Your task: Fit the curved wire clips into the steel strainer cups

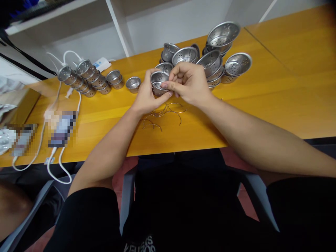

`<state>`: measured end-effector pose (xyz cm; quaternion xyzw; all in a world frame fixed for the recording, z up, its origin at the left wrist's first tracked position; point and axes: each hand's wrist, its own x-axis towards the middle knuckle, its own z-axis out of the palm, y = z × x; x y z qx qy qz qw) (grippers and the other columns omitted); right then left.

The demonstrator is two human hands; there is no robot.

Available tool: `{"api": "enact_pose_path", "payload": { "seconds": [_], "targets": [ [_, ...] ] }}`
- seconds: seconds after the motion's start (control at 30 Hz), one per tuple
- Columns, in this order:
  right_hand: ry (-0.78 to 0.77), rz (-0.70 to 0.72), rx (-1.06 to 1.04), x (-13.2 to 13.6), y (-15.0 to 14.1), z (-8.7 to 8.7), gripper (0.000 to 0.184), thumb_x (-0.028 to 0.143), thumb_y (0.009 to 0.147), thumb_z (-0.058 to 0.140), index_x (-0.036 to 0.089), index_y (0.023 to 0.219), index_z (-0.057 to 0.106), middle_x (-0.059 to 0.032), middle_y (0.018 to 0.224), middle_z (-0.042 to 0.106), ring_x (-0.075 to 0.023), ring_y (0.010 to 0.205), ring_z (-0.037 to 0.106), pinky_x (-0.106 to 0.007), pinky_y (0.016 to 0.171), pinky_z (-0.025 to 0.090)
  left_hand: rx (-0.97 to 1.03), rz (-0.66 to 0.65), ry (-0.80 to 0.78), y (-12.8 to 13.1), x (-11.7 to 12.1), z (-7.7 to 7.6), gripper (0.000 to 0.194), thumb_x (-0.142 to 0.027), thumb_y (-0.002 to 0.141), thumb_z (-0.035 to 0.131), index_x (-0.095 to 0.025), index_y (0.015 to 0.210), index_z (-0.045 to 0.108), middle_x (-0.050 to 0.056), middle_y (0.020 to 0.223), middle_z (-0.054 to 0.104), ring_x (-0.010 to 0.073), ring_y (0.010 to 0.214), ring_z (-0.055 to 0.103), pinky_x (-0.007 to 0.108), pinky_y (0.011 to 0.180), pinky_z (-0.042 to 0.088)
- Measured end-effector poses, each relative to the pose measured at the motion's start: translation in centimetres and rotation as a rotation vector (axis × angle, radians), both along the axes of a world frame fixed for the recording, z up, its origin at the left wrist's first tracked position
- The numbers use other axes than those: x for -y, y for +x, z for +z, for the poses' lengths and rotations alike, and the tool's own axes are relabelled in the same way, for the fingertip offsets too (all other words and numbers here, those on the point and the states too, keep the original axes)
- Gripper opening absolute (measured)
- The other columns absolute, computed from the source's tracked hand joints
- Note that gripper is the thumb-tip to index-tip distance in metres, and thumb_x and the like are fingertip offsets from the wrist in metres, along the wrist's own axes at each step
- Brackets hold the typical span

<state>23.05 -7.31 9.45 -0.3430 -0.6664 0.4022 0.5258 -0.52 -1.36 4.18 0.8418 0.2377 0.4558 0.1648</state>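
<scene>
nearest us, two bare forearms reach in over the bench [273, 91], and just past its front edge a loose tangle of thin bent wires [166, 111] lies below the hands, touching neither. up to the action: the small perforated cup [158, 83] sits between both hands, above the wires, its round mouth tipped up and back toward the wearer. no real long axis on this one, so it's all about the rim! the left hand [145, 93] has it, fingers wrapped round the left wall, thumb along the near side. the right hand [191, 83] is in tight at the right of the rim, just as near as the left, fingers curled, thumb tip laid across the mouth and close to the forefinger; what's pinched there, rim or wire or nothing, is too small for me to call. so the cup lies immediately left of those right fingers. beyond, a lone cup [133, 84] stands left of the left hand, neat cup stacks [89, 78] farther left, and behind the right hand there's a big jumbled pile of cups [212, 64], some nested, some leaning.
</scene>
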Motion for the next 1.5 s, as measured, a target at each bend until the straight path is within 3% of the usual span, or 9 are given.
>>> {"api": "enact_pose_path", "payload": {
  "seconds": [0.13,0.23,0.4,0.6,0.83,0.97,1.07,1.27,1.5],
  "targets": [
    [0.040,-0.032,0.048,0.1,0.0,-0.2,0.080,0.100,0.078,0.110,0.034,0.099,0.069,-0.0049,0.090,0.073,-0.0351,0.091,0.079,-0.051,0.076,0.073,-0.008,0.010,0.000,0.1,-0.2,-0.2,0.093,-0.099,0.107,0.080,-0.036,0.166,0.044,0.008,0.143,0.072,0.0322,0.132,0.085,0.057,0.125,0.069],
    [0.121,-0.079,0.089,0.3,-0.1,-0.6,0.074,0.105,0.097,0.090,0.034,0.109,0.074,-0.0082,0.102,0.079,-0.0373,0.102,0.082,-0.055,0.088,0.076,0.006,0.022,0.029,0.0,-0.8,-0.4,0.094,-0.100,0.107,0.079,-0.035,0.166,0.045,0.009,0.147,0.072,0.0325,0.135,0.084,0.056,0.127,0.069],
    [0.267,-0.247,0.258,0.6,0.4,-0.6,0.046,0.081,0.121,0.074,0.037,0.133,0.080,-0.0128,0.135,0.084,-0.0424,0.131,0.081,-0.062,0.110,0.077,0.043,0.027,0.079,-0.8,-2.4,-0.8,0.095,-0.101,0.107,0.078,-0.038,0.168,0.043,0.009,0.157,0.069,0.0331,0.142,0.082,0.054,0.129,0.068],
    [0.373,-0.250,0.488,0.7,1.2,0.2,0.017,0.050,0.118,0.080,0.038,0.129,0.087,-0.0147,0.163,0.077,-0.0466,0.153,0.072,-0.066,0.122,0.073,0.039,0.048,0.107,-1.2,-3.1,-1.1,0.101,-0.105,0.105,0.076,-0.040,0.173,0.039,0.009,0.160,0.066,0.0342,0.145,0.081,0.056,0.130,0.069],
    [0.258,-0.123,0.623,1.7,0.7,1.2,0.036,0.036,0.113,0.075,0.042,0.144,0.091,-0.0098,0.177,0.071,-0.0475,0.166,0.065,-0.071,0.139,0.062,0.021,0.057,0.065,-1.1,-1.7,0.2,0.101,-0.107,0.102,0.077,-0.041,0.171,0.045,0.009,0.155,0.068,0.0367,0.147,0.082,0.060,0.133,0.069],
    [0.195,-0.118,0.642,2.0,0.5,1.4,0.049,0.038,0.110,0.079,0.045,0.158,0.087,-0.0119,0.169,0.075,-0.0511,0.167,0.063,-0.075,0.137,0.062,-0.001,0.097,0.039,-1.3,-1.3,0.7,0.103,-0.111,0.100,0.073,-0.040,0.170,0.046,0.010,0.156,0.067,0.0373,0.148,0.080,0.061,0.135,0.067],
    [0.213,-0.161,0.569,2.1,0.4,1.4,0.053,0.046,0.113,0.079,0.042,0.166,0.081,-0.0136,0.174,0.072,-0.0508,0.163,0.065,-0.071,0.132,0.066,0.014,0.186,0.053,-1.3,-1.1,1.3,0.099,-0.111,0.100,0.073,-0.040,0.166,0.051,0.011,0.158,0.065,0.0392,0.154,0.075,0.064,0.140,0.064],
    [0.278,-0.333,0.217,2.5,0.7,1.5,0.063,0.072,0.119,0.074,0.039,0.172,0.069,-0.0129,0.174,0.069,-0.0408,0.129,0.076,-0.059,0.121,0.067,0.212,0.324,-0.026,-1.9,-2.2,1.7,0.109,-0.111,0.088,0.089,-0.041,0.164,0.054,0.013,0.168,0.060,0.0445,0.176,0.057,0.067,0.155,0.050],
    [0.186,-0.333,0.289,2.5,0.5,1.5,0.058,0.080,0.112,0.076,0.039,0.154,0.079,-0.0156,0.168,0.077,-0.0497,0.151,0.065,-0.069,0.131,0.060,0.275,0.311,-0.120,-1.6,-4.8,0.0,0.124,-0.115,0.087,0.083,-0.048,0.184,0.044,0.013,0.189,0.053,0.0462,0.184,0.048,0.066,0.146,0.057]
  ]
}}
